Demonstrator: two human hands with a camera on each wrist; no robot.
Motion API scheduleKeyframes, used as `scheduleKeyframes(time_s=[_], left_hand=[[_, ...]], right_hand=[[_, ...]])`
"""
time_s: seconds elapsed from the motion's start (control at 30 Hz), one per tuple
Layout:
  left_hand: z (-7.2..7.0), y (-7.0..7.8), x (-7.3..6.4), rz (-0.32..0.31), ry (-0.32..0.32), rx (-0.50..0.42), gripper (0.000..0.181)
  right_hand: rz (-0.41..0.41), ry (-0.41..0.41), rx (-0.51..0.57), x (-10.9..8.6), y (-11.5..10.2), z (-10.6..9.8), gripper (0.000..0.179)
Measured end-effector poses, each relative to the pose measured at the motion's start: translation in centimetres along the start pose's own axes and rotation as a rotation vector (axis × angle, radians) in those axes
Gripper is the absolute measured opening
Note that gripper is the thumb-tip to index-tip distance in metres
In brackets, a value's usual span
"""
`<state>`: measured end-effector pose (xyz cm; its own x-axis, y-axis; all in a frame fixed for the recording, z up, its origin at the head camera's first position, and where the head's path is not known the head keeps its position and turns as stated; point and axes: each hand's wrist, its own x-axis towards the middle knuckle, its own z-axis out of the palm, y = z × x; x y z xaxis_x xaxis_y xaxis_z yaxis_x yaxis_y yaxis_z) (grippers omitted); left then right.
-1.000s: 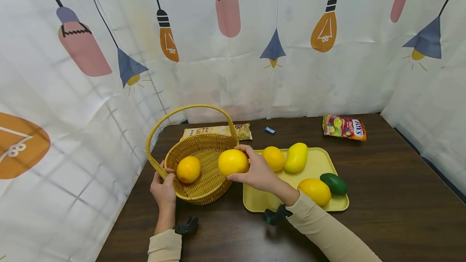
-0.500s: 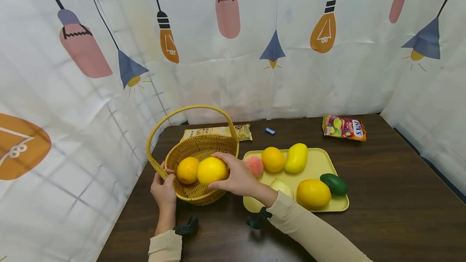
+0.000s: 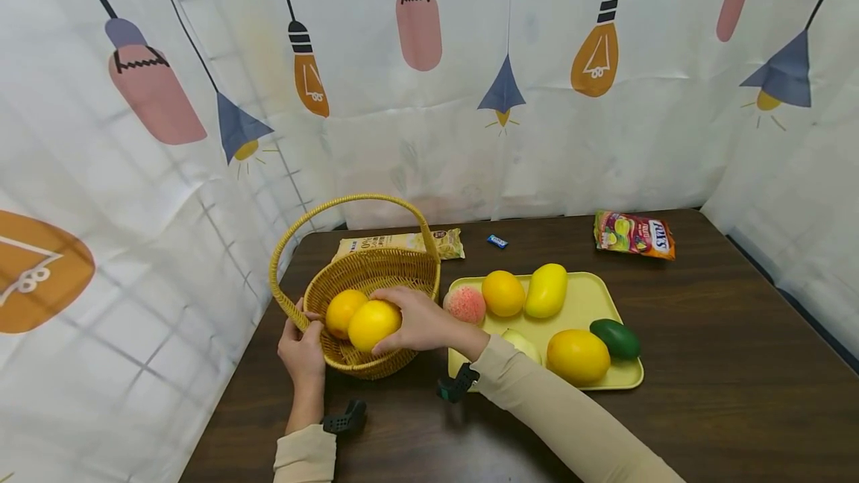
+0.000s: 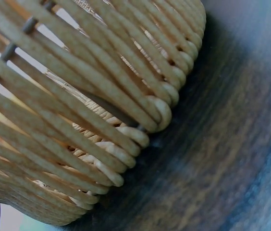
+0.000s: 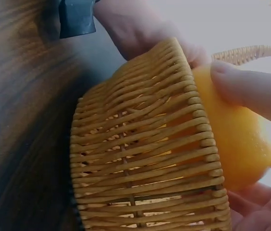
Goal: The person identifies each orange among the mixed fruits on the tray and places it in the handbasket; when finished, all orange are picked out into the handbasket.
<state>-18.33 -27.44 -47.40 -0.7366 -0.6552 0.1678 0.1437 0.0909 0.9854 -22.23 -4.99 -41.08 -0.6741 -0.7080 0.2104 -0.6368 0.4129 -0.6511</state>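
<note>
My left hand [image 3: 302, 352] grips the rim of a yellow wicker basket [image 3: 376, 263] at the left foot of its tall handle. My right hand [image 3: 423, 321] holds an orange [image 3: 373, 325] between thumb and fingers, inside the basket opening. It sits against another orange [image 3: 344, 310] in the basket. In the right wrist view the thumb [image 5: 251, 91] presses the held orange [image 5: 236, 139] just past the woven rim. Whether it touches the basket floor is hidden. Basket weave [image 4: 102, 96] fills much of the left wrist view.
Right of the basket, a yellow tray [image 3: 597, 289] bears a peach [image 3: 464, 305], an orange [image 3: 503, 294], a mango [image 3: 546, 291], a larger yellow fruit [image 3: 578, 357], an avocado [image 3: 615, 339] and a partly covered pale fruit [image 3: 520, 345]. Snack packets [image 3: 634, 235] lie along the back.
My right hand has carried the orange left and down into the basket, against the other orange. The peach and pale fruit on the tray have come into view. My left hand keeps its place.
</note>
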Motion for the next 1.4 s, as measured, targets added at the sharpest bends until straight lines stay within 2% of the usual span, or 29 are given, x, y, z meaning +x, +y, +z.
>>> scheduleKeyframes(time_s=[0.13,0.27,0.47,0.67,0.93,1.1,1.4], left_hand=[[0.1,0.0,0.0,0.004,0.007,0.0,0.019],[0.1,0.0,0.0,0.001,0.009,-0.001,0.021],[0.1,0.2,0.0,-0.013,0.002,0.021,0.028],[0.1,0.2,-0.1,-0.019,0.009,0.041,0.024],[0.2,0.1,0.1,-0.011,0.01,0.029,0.029],[0.1,0.0,0.1,-0.011,0.006,0.033,0.024],[0.1,0.0,0.1,-0.007,-0.005,0.017,0.025]], right_hand=[[-0.016,-0.091,-0.01,0.7,0.0,0.1,0.077],[0.009,-0.165,-0.021,1.2,-0.1,0.1,0.077],[0.024,-0.228,-0.019,1.8,0.0,0.1,0.078],[0.012,-0.295,0.038,2.4,0.4,0.3,0.074],[0.037,-0.326,0.045,2.8,0.3,0.6,0.075],[0.04,-0.345,0.036,3.1,0.2,0.8,0.073],[0.038,-0.337,0.016,3.2,0.4,1.0,0.073]])
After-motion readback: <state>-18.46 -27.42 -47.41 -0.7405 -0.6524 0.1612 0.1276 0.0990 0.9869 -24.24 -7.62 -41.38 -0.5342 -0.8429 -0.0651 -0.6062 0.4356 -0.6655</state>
